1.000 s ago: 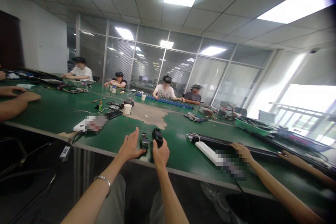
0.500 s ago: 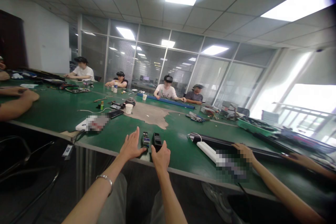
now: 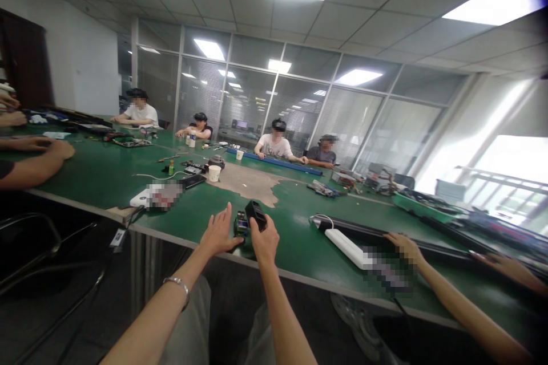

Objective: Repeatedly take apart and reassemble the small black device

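My right hand is closed around a black plastic housing, which is tilted and lifted off the table. Just left of it, a small green circuit board module lies near the edge of the green table. My left hand is beside that module with fingers stretched out and thumb pointing toward it. Nothing is in the left hand, and whether its thumb touches the module I cannot tell.
A white power strip lies to the right, near a co-worker's hand on a long black bar. To the left are another white power strip, a black phone and a paper cup. Several people sit around the table.
My right hand has taken hold of the black housing and raised it, tilting it toward the circuit board module. My left hand stays spread beside the module. The view has shifted slightly.
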{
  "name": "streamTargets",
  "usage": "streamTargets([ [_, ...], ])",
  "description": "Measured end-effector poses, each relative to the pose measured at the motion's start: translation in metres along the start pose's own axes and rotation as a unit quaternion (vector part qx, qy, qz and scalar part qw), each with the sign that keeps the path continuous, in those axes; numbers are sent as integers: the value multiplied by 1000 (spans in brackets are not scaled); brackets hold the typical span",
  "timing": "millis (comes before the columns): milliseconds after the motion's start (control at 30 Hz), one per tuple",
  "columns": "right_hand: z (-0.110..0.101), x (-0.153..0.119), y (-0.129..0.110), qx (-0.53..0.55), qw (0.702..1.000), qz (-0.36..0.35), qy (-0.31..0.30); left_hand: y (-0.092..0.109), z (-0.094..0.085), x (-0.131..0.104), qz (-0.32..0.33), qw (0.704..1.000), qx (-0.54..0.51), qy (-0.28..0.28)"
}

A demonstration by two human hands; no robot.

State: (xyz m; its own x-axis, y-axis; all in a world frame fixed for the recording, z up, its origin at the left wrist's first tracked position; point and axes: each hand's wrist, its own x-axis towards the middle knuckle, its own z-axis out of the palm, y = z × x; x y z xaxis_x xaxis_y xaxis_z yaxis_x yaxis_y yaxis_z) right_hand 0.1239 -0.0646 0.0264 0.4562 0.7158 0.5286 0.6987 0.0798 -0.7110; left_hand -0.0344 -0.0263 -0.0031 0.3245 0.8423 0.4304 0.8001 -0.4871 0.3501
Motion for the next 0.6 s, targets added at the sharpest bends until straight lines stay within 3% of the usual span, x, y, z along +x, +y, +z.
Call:
streamTargets([
  [167,8,-4,-20,-44,998,-14,-52,-2,1,0,8,1000,-4,3],
  [600,14,-9,-32,-137,986,-38,-89,2,-2,-2,3,1000,-1,3],
])
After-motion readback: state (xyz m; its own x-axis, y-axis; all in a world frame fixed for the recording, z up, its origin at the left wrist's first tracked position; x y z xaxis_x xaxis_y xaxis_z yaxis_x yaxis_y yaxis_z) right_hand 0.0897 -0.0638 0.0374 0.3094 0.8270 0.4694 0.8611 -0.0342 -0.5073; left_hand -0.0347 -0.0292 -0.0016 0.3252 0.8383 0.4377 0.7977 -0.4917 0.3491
